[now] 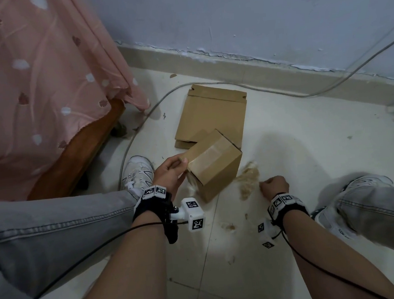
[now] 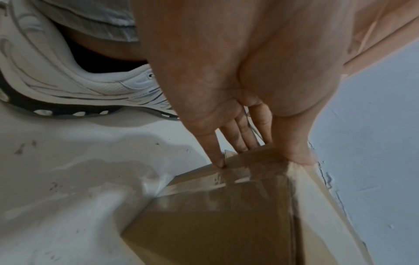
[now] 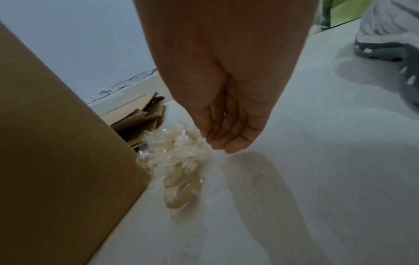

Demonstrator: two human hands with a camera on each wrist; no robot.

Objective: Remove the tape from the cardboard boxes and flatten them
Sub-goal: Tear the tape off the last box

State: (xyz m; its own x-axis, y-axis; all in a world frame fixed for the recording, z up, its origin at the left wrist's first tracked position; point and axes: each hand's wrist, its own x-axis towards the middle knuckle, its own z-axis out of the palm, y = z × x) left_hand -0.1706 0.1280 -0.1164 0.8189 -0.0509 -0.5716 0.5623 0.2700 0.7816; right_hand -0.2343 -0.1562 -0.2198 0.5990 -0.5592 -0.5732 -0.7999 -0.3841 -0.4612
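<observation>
A small brown cardboard box point(image 1: 216, 164) stands tilted on the white floor, with clear tape point(image 1: 212, 154) across its top. My left hand point(image 1: 181, 167) grips its upper near corner. The left wrist view shows the thumb on one face and the fingers point(image 2: 218, 161) over the taped edge point(image 2: 226, 179). Right of the box lies a crumpled wad of peeled clear tape point(image 1: 248, 180). My right hand point(image 1: 271, 185) hovers beside the wad point(image 3: 176, 154), its fingertips point(image 3: 217, 145) bunched at the wad's edge. Whether they pinch it is unclear.
A flattened cardboard box point(image 1: 214, 112) lies behind the small one, near the wall skirting point(image 1: 255, 70). A bed with a pink sheet point(image 1: 31, 92) stands at left, and a grey cable point(image 1: 130, 136) loops over the floor. My white shoes point(image 1: 137, 173) point(image 1: 335, 213) flank the work spot. Tape scraps point(image 1: 229, 226) lie nearby.
</observation>
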